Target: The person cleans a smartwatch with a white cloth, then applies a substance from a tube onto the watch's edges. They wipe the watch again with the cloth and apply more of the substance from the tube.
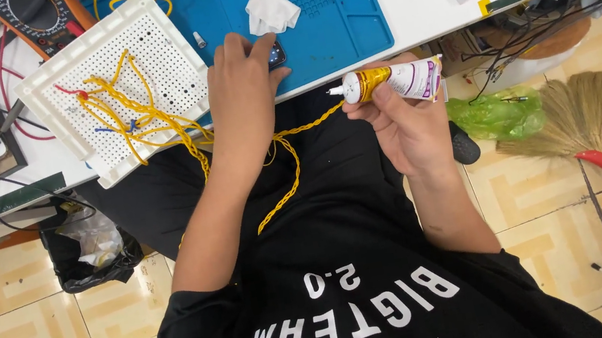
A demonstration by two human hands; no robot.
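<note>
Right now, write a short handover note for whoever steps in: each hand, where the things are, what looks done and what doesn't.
Left hand: palm down on a small dark device at the edge of the blue mat, fingers resting on it.
Right hand: gripping a glue tube off the table edge, nozzle pointing left; cap looks on, hard to tell.
Nearby: white perforated tray with yellow wires trailing onto the lap; crumpled tissue on the mat.
Done: tube picked up, device held down.
Left: no glue visible on the device yet.
</note>
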